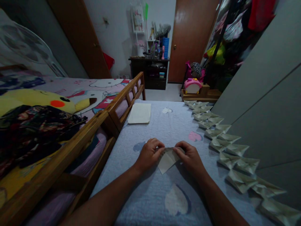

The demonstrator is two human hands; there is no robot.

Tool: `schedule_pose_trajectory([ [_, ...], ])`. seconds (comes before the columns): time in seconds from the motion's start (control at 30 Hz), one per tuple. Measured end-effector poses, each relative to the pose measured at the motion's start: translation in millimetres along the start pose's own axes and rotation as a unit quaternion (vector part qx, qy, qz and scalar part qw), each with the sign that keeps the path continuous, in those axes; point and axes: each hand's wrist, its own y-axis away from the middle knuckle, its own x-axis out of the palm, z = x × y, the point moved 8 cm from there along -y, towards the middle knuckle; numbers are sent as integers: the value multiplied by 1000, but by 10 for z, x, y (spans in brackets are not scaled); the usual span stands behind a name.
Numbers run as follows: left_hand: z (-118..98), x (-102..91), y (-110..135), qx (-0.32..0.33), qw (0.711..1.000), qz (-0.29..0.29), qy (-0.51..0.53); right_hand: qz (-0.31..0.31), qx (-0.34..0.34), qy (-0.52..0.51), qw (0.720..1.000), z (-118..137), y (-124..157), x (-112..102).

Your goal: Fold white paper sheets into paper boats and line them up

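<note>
Folded paper triangle (166,161) sits pinched between left hand (148,155) and right hand (190,158).

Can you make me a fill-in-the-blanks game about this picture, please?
1. The folded piece held by the left hand and right hand is made of ____.
2. A row of folded pieces lies to the ____ of the hands.
3. A Pikachu plush lies beyond the wooden bed ____.
4. A pale patch on the quilt is shaped like a ____.

Answers: paper, right, rail, heart.
</note>
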Motion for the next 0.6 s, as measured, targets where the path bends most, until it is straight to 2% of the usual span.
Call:
schedule_pose_trajectory([
  [0.17, 170, 57, 31, -118, 981, 23, 154, -28, 45, -119, 992, -72, -3, -46],
  [0.4, 244, 103, 91, -192, 938, 31, 288, -42, 58, -236, 969, -67, -42, -34],
  [0.47, 261, 119, 94, -203, 925, 25, 321, -24, 70, -282, 957, -63, -48, 19],
  [0.6, 305, 175, 91, -216, 899, 13, 381, 64, 123, -345, 928, -90, -19, 229],
])
